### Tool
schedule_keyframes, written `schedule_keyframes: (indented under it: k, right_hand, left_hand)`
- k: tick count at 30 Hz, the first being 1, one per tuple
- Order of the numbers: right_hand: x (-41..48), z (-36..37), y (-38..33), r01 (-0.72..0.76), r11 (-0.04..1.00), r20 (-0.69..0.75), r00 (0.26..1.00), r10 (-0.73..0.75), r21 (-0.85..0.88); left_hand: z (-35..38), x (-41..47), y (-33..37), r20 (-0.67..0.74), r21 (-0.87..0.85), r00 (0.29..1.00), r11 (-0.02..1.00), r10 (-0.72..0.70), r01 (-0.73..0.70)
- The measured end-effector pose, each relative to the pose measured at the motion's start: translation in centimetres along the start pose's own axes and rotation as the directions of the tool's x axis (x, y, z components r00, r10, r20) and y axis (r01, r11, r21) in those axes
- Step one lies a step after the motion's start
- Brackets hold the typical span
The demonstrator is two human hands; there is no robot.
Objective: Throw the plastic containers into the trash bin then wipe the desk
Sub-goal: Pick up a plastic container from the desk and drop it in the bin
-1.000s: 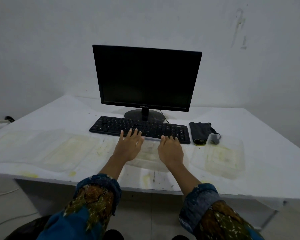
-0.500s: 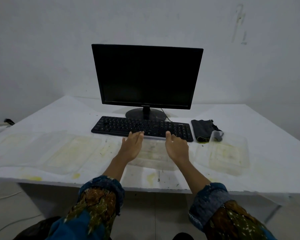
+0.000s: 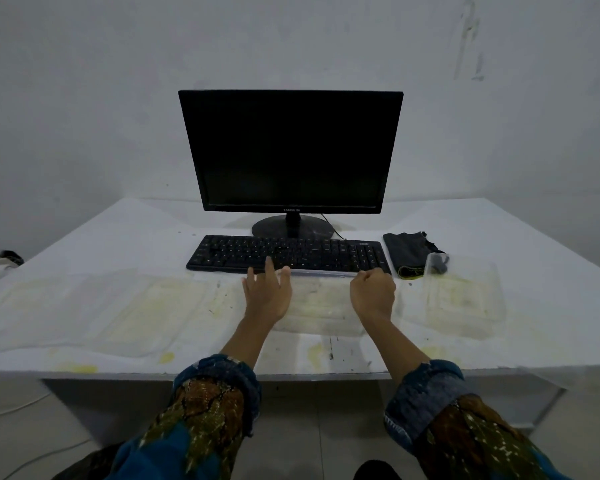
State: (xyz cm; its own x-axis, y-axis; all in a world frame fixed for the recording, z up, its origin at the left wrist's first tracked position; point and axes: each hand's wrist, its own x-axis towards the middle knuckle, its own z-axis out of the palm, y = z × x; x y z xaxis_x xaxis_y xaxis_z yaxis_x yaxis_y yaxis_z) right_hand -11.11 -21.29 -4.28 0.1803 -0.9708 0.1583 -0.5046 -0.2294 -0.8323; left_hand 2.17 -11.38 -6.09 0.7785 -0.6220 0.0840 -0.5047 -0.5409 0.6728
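Fingers (image 3: 268,268) of the left hand (image 3: 266,295) are spreading over the clear, greasy middle container (image 3: 321,306); at three o'clock, the right hand (image 3: 373,293) is curling on its edge.

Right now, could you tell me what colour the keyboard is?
Black, seen in the head view: keyboard.

At frame centre, the left hand (image 3: 266,295) with spread fingers and the curled right hand (image 3: 373,294) flank a clear, yellow-stained plastic container (image 3: 321,306) on the white desk (image 3: 125,233), below a black keyboard (image 3: 288,254) and dark monitor (image 3: 290,150).
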Motion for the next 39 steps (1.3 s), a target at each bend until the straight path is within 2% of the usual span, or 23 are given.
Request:
schedule_keyframes:
  k: [1,3,4,6,9,11,13,16,19,21,23,25,27,30,34,39]
  right_hand:
    - [-0.1,0.0,0.0,-0.021,1.000,0.007,1.000,0.021,-0.020]
    - [-0.2,-0.1,0.0,-0.038,0.998,0.006,0.999,0.038,-0.056]
    - [-0.3,-0.2,-0.1,-0.031,0.998,-0.005,1.000,0.031,-0.061]
    - [-0.6,-0.4,-0.1,-0.009,0.999,-0.028,1.000,0.008,-0.041]
    - [-1.2,-0.6,-0.4,0.057,0.997,-0.071,0.996,-0.054,0.049]
    - [-1.7,-0.7,-0.7,0.133,0.979,-0.099,0.988,-0.118,0.155]
    - [-2.2,-0.9,-1.2,0.202,0.944,-0.130,0.976,-0.174,0.260]
    - [-2.6,-1.1,-1.9,0.264,0.896,-0.175,0.961,-0.213,0.357]
    - [-3.0,-1.0,-2.4,0.279,0.877,-0.190,0.957,-0.220,0.390]
    - [-3.1,-1.0,-2.8,0.224,0.871,-0.123,0.974,-0.189,0.437]
    - [-3.0,-1.1,-3.1,0.061,0.874,0.025,0.996,-0.083,0.483]
    - [-2.6,-1.3,-3.3,-0.156,0.875,0.183,0.980,0.078,0.458]
    - [-2.3,-1.5,-3.2,-0.283,0.878,0.294,0.940,0.173,0.386]
    - [-2.7,-2.1,-3.1,-0.343,0.867,0.395,0.899,0.190,0.362]
    - [-3.2,-2.5,-3.1,-0.356,0.856,0.407,0.893,0.192,0.376]
    - [-3.4,-2.6,-3.5,-0.413,0.813,0.471,0.859,0.198,0.411]
  left_hand:
    - [0.1,0.0,-0.3,-0.068,0.009,0.998,1.000,-0.016,0.017]
    - [0.2,-0.4,-0.6,-0.208,0.173,0.977,0.985,0.049,-0.013]
    - [0.1,-0.6,-0.6,-0.250,0.263,0.962,0.964,0.109,-0.040]
    - [-0.2,-1.3,-0.3,-0.277,0.309,0.947,0.948,0.163,-0.074]
    - [-0.9,-2.2,-0.1,-0.338,0.267,0.915,0.955,0.220,-0.131]
    - [-1.7,-2.5,-0.1,-0.426,0.158,0.871,0.969,0.243,-0.192]
    - [-2.7,-2.5,0.1,-0.442,0.006,0.875,0.975,0.200,-0.220]
    - [-4.2,-2.0,0.3,-0.280,-0.281,0.960,0.954,0.025,-0.107]
    - [-5.4,-2.1,0.5,-0.094,-0.477,0.992,0.878,-0.087,0.032]
    - [-6.0,-2.4,0.5,-0.041,-0.513,0.990,0.853,-0.133,0.094]
    - [-6.3,-2.6,0.5,-0.010,-0.527,0.986,0.839,-0.167,0.137]
    - [-6.4,-3.0,0.5,0.013,-0.540,0.982,0.825,-0.188,0.165]
    - [-6.5,-3.2,0.6,0.035,-0.560,0.977,0.805,-0.210,0.193]
    - [-6.6,-3.7,0.6,0.053,-0.588,0.971,0.779,-0.233,0.219]
    - [-6.8,-3.9,0.8,0.104,-0.634,0.963,0.729,-0.250,0.257]
    - [-7.2,-3.6,0.6,0.123,-0.629,0.965,0.734,-0.233,0.257]
